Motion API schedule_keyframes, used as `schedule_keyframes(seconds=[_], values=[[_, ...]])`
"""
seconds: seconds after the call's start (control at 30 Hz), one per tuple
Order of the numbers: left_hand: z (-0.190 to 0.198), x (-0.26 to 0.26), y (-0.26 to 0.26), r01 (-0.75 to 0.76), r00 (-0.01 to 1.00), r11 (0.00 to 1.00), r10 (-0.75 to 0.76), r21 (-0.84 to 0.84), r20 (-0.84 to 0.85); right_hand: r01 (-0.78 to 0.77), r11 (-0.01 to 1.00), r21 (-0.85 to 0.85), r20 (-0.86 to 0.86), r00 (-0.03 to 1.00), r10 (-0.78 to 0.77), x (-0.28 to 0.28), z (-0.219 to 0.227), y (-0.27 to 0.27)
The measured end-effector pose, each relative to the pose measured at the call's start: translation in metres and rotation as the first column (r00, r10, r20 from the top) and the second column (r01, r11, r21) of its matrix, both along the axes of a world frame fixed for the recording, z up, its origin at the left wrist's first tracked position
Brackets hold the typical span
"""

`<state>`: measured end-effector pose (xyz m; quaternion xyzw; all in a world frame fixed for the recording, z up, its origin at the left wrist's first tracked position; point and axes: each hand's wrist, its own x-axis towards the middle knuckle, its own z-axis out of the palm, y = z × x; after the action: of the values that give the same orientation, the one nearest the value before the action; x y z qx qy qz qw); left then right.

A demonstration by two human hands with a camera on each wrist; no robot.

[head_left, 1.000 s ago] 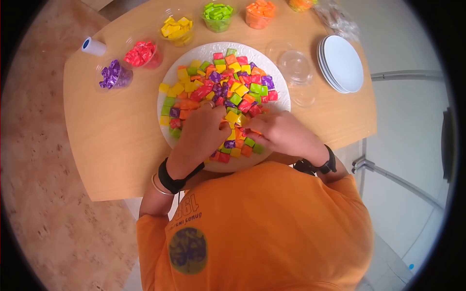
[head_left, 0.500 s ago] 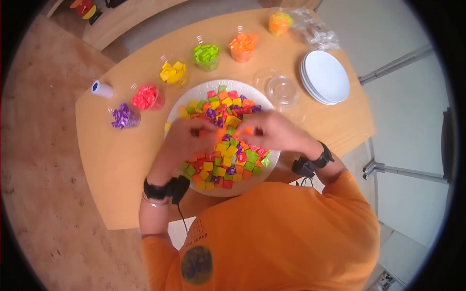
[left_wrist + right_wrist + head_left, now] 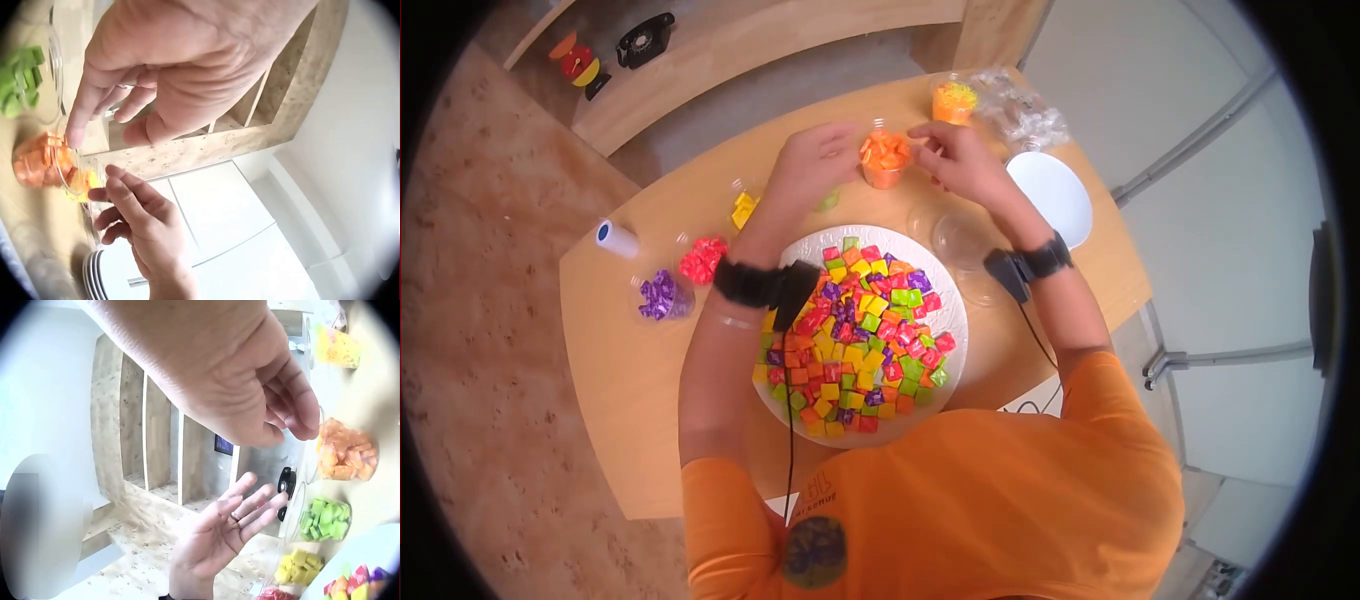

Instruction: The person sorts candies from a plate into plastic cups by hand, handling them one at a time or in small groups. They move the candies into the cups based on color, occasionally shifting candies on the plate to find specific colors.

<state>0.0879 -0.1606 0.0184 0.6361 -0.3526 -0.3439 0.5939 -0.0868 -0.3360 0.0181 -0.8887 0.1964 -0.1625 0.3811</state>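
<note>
A clear plastic cup (image 3: 882, 180) of orange wrapped candies (image 3: 887, 148) stands between my two hands. My left hand (image 3: 812, 168) is at its left, fingers extended and nothing in them; a fingertip overlaps the cup's rim in the left wrist view. On the other side my right hand (image 3: 962, 165) has its fingers loosely bent beside the rim, holding nothing visible. Below my forearms, a large white plate (image 3: 950, 312) bears many square candies (image 3: 870, 325) in red, yellow, green, orange and purple. The cup of green candies (image 3: 326, 519) is mostly hidden by my left hand in the head view.
Cups of yellow (image 3: 743, 210), red (image 3: 703, 262) and purple candies (image 3: 662, 296) curve along the left. A white cylinder (image 3: 617, 238) stands beyond them. Toward the right are clear lids (image 3: 962, 243), stacked white plates (image 3: 1050, 200), a yellow-orange cup (image 3: 953, 102) and crumpled plastic (image 3: 1025, 110).
Both hands have left the candies on the plate and reached forward to either side of the orange cup. The head view has tilted up, bringing more of the shelf into sight.
</note>
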Motion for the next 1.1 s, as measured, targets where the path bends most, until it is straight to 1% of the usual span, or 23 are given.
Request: schedule_keyframes(seconds=[0.07, 0.1, 0.17, 0.2, 0.27, 0.3, 0.37, 0.43, 0.5, 0.53, 0.57, 0.6, 0.63, 0.67, 0.73, 0.77, 0.83, 0.9, 0.93, 0.97, 1.0, 1.03, 1.1], values=[[-0.020, 0.005, 0.030, 0.053, 0.959, 0.993, -0.021, -0.108, 0.281, 0.009, 0.998, 0.066, -0.017, 1.000, -0.008, -0.027, -0.003, 0.014], [-0.024, 0.000, 0.048, 0.042, 0.963, 0.995, -0.015, -0.096, 0.267, 0.000, 0.997, 0.079, -0.031, 1.000, 0.002, -0.039, -0.011, 0.017], [-0.004, -0.029, 0.091, -0.011, 0.905, 0.987, -0.059, 0.162, 0.422, -0.020, 0.982, 0.187, -0.062, 0.998, 0.032, -0.065, -0.032, 0.028], [-0.002, -0.042, 0.109, -0.011, 0.917, 0.981, -0.068, 0.194, 0.392, -0.019, 0.976, 0.219, -0.091, 0.995, 0.039, -0.077, -0.037, 0.039], [-0.002, -0.064, 0.137, -0.037, 0.869, 0.941, -0.136, 0.336, 0.476, -0.023, 0.961, 0.274, -0.192, 0.978, 0.078, -0.094, -0.034, 0.056], [-0.005, -0.076, 0.150, -0.036, 0.881, 0.931, -0.142, 0.364, 0.451, -0.024, 0.953, 0.303, -0.213, 0.973, 0.092, -0.103, -0.037, 0.066], [-0.008, -0.095, 0.168, -0.054, 0.815, 0.890, -0.222, 0.452, 0.535, -0.164, 0.904, 0.395, -0.112, 0.968, 0.225, -0.116, -0.038, 0.081], [-0.018, -0.110, 0.183, -0.023, 0.809, 0.873, -0.270, 0.486, 0.523, -0.206, 0.873, 0.443, -0.118, 0.952, 0.284, -0.123, -0.034, 0.094], [-0.025, -0.123, 0.190, 0.000, 0.814, 0.855, -0.301, 0.519, 0.496, -0.456, 0.844, 0.282, -0.152, 0.848, 0.508, -0.127, -0.033, 0.100], [-0.032, -0.128, 0.191, -0.001, 0.815, 0.854, -0.300, 0.520, 0.495, -0.512, 0.828, 0.229, -0.165, 0.818, 0.552, -0.127, -0.031, 0.102], [-0.041, -0.133, 0.190, -0.055, 0.779, 0.886, -0.250, 0.460, 0.574, -0.513, 0.827, 0.229, -0.164, 0.817, 0.553, -0.127, -0.033, 0.105], [-0.046, -0.138, 0.188, -0.104, 0.736, 0.913, -0.196, 0.394, 0.648, -0.478, 0.866, 0.144, -0.129, 0.859, 0.495, -0.127, -0.036, 0.108], [-0.047, -0.142, 0.183, -0.104, 0.735, 0.914, -0.195, 0.393, 0.649, -0.434, 0.899, 0.058, -0.086, 0.895, 0.438, -0.127, -0.038, 0.110], [-0.047, -0.148, 0.177, -0.124, 0.730, 0.904, -0.196, 0.409, 0.655, -0.434, 0.899, 0.056, -0.084, 0.895, 0.438, -0.126, -0.038, 0.112], [-0.045, -0.157, 0.167, -0.143, 0.721, 0.896, -0.197, 0.421, 0.664, -0.357, 0.934, 0.032, -0.192, 0.915, 0.356, -0.124, -0.038, 0.115], [-0.043, -0.159, 0.162, -0.144, 0.730, 0.895, -0.193, 0.422, 0.656, -0.354, 0.935, 0.026, -0.188, 0.917, 0.352, -0.124, -0.038, 0.117], [-0.042, -0.161, 0.154, -0.142, 0.731, 0.897, -0.190, 0.419, 0.655, -0.441, 0.892, -0.103, -0.145, 0.894, 0.425, -0.126, -0.040, 0.124], [-0.048, -0.160, 0.147, -0.146, 0.642, 0.942, -0.143, 0.303, 0.753, -0.466, 0.876, -0.122, -0.198, 0.876, 0.439, -0.128, -0.038, 0.130], [-0.051, -0.160, 0.143, -0.158, 0.635, 0.941, -0.134, 0.298, 0.760, -0.445, 0.877, -0.183, -0.214, 0.888, 0.406, -0.127, -0.039, 0.135], [-0.052, -0.160, 0.139, -0.140, 0.576, 0.944, -0.167, 0.298, 0.800, -0.424, 0.873, -0.243, -0.226, 0.900, 0.374, -0.125, -0.041, 0.138], [-0.054, -0.159, 0.135, -0.120, 0.513, 0.946, -0.199, 0.300, 0.835, -0.411, 0.881, -0.235, -0.225, 0.905, 0.362, -0.123, -0.046, 0.140], [-0.056, -0.158, 0.133, -0.128, 0.508, 0.947, -0.194, 0.296, 0.840, -0.415, 0.878, -0.240, -0.219, 0.904, 0.367, -0.121, -0.048, 0.140], [-0.059, -0.159, 0.129, -0.041, 0.483, 0.973, -0.179, 0.226, 0.857, -0.418, 0.887, -0.197, -0.220, 0.900, 0.375, -0.120, -0.050, 0.139]])
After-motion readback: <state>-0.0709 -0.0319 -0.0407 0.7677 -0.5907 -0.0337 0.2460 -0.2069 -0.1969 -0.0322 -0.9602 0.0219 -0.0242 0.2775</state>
